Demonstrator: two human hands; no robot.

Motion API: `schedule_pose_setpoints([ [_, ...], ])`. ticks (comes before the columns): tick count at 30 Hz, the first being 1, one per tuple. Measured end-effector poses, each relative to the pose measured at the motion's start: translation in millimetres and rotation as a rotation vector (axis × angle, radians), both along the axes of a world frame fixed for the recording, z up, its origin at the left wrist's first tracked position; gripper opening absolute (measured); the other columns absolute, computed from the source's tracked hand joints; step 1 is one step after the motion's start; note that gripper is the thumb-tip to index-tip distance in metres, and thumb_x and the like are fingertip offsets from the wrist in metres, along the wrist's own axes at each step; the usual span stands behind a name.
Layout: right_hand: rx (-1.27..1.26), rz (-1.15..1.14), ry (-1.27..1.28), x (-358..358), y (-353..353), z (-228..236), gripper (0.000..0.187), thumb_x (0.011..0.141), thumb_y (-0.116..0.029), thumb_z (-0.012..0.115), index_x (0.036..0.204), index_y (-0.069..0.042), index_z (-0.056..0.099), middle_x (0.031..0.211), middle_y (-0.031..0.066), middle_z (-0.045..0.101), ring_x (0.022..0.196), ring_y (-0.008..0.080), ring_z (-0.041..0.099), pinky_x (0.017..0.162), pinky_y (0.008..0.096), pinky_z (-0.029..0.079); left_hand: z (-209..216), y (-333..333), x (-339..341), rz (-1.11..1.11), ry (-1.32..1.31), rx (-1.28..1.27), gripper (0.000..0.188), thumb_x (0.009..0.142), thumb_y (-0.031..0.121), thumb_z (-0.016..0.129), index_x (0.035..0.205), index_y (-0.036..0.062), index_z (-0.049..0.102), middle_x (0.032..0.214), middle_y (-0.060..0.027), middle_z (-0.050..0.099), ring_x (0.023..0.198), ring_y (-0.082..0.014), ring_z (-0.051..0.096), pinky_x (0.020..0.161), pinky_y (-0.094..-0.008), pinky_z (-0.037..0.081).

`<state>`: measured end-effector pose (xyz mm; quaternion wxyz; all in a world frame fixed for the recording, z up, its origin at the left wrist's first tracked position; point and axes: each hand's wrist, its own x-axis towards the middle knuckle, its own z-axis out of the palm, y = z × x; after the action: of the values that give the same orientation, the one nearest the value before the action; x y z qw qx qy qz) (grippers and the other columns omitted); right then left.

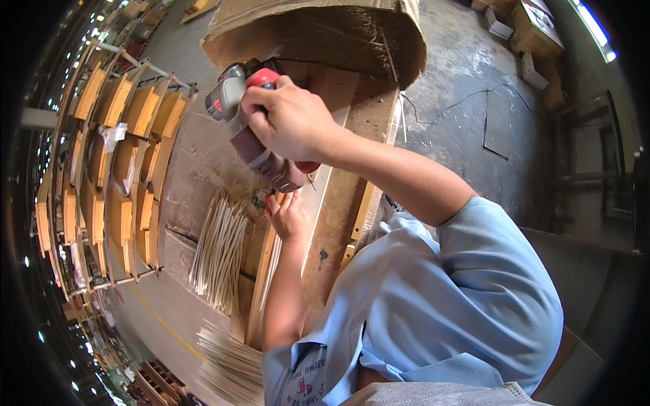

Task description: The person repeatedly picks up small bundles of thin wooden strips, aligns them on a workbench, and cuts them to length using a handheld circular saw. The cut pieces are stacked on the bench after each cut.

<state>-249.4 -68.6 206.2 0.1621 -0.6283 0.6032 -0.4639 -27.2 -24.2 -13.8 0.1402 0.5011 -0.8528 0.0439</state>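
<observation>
Concrete floor well off to the right of both hands; racks of wooden panels well off to their left; large brown cardboard piece beyond them. Below the hands, a wooden workbench, with bundled pale strips to the left of the left forearm. In the right hand, just beyond the left, a red-and-grey belt sander, tilted, maroon belt in view. Right fingers closed round the handle. Left hand half curled beside the sander's near end, fingertips partly hidden; impossible to make out whether touching it or gripping anything. Looks heavy and rigid, probably hard on one wrist at this tilt; likely gritty along the belt, smooth on the casing. Best held by the handle, with the second hand steadying the housing, clear of the belt.
</observation>
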Motion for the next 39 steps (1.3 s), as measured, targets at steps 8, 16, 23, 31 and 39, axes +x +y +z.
schedule_pose_setpoints([
  [8, -0.156, -0.011, -0.053, 5.3, 15.6, -22.7, 0.017, 0.087, -0.022, 0.058, 0.095, -0.014, 0.071, 0.081, 0.0147, 0.066, 0.09, 0.0358, 0.063, 0.071, 0.0524, 0.054, 4.0, 2.6, -6.7, 0.068, -0.016, 0.074, 0.036, 0.083, 0.009, 0.07, 0.116, 0.0214, 0.079, 0.128, 0.0025, 0.074, 0.14, -0.037, 0.051, 0.115, -0.0634, 0.035],
  [16, -0.14, -0.021, -0.074, 6.2, 25.1, -27.1, 0.019, 0.086, -0.022, 0.058, 0.095, -0.013, 0.071, 0.08, 0.0163, 0.062, 0.088, 0.0356, 0.061, 0.067, 0.0516, 0.052, -1.9, -0.3, -3.0, 0.041, -0.038, 0.055, 0.03, 0.086, 0.011, 0.07, 0.112, 0.0209, 0.079, 0.119, -0.0049, 0.077, 0.141, -0.0414, 0.047, 0.111, -0.0625, 0.038],
  [23, -0.074, 0.02, -0.046, 3.1, 30.1, -29.0, 0.024, 0.087, -0.02, 0.056, 0.105, -0.018, 0.072, 0.089, 0.0164, 0.057, 0.088, 0.0351, 0.06, 0.07, 0.0494, 0.053, -2.4, -0.9, -0.5, 0.05, -0.074, 0.123, 0.031, 0.087, 0.012, 0.069, 0.115, 0.0223, 0.078, 0.122, -0.0076, 0.076, 0.144, -0.0429, 0.044, 0.11, -0.0617, 0.037],
  [31, -0.092, 0.018, -0.067, 4.7, 35.5, -35.1, 0.023, 0.086, -0.019, 0.057, 0.105, -0.018, 0.072, 0.09, 0.0158, 0.055, 0.088, 0.0348, 0.059, 0.072, 0.0486, 0.052, -6.1, -2.1, -0.8, 0.012, -0.007, -0.004, 0.037, 0.084, 0.011, 0.069, 0.119, 0.0192, 0.078, 0.137, -0.0063, 0.07, 0.143, -0.0397, 0.043, 0.109, -0.0569, 0.038],
  [39, -0.136, -0.003, -0.085, 7.0, 38.7, -40.5, 0.025, 0.085, -0.018, 0.057, 0.105, -0.018, 0.072, 0.091, 0.0157, 0.054, 0.088, 0.0352, 0.059, 0.072, 0.049, 0.052, -5.9, -4.5, 2.9, 0.007, -0.041, 0.061, 0.032, 0.087, 0.014, 0.069, 0.118, 0.0172, 0.078, 0.138, -0.0056, 0.069, 0.144, -0.0396, 0.043, 0.109, -0.0591, 0.038],
])
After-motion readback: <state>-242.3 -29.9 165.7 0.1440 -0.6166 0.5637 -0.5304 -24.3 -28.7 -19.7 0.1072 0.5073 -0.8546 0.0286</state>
